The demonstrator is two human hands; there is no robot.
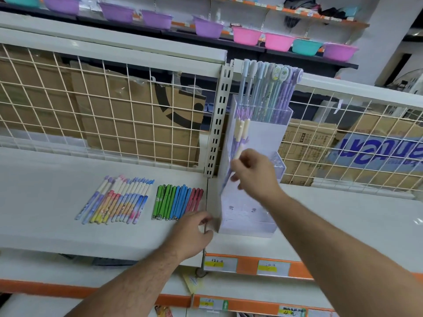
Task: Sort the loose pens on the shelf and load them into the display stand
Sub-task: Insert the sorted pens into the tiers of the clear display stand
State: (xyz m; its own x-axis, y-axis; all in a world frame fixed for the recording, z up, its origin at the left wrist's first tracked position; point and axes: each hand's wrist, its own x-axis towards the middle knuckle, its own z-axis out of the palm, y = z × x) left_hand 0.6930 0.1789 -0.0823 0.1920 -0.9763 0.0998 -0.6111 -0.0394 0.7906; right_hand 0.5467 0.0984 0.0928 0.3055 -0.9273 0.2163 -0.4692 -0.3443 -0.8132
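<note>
White shop shelving, wire mesh back, cardboard boxes behind

I see all this through one wide-angle camera on my head, looking forward and slightly down at the white shelf from arm's reach, squarely facing its wire-grid back.

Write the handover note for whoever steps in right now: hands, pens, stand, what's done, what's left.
Right hand pinches a white-and-purple pen at the left slot of the display stand.
Left hand rests on the shelf by the stand's lower left corner; grip unclear.
Done: tall pastel pens stand in the back compartment; purple-capped pens sit in the left slot.
Left: patterned pens and green, blue and red pens lie in two rows on the shelf.
</note>
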